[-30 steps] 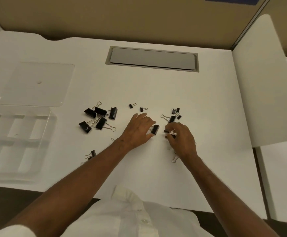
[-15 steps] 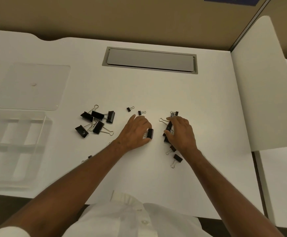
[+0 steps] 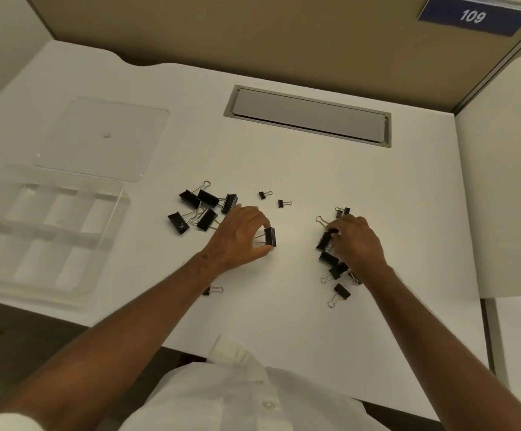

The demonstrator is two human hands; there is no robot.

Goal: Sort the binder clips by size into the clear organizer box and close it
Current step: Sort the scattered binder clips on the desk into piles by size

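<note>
Head view: the left hand [image 3: 237,234] has its grip pinched on a binder clip [image 3: 270,236] at the worktop [image 3: 284,169]. The right hand [image 3: 357,241] curls over a clip cluster [image 3: 327,250] — grip unclear. The organizer box [image 3: 47,241] sits far left, lid [image 3: 100,138] off.

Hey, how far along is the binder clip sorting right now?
Barely started. Done: the lid is off, lying beside the open organizer box, whose compartments look empty. In hand: the left hand pinches one medium clip; the right hand gathers a cluster of clips. Left: all clips, including the large pile, remain on the desk; box still unclosed.
</note>
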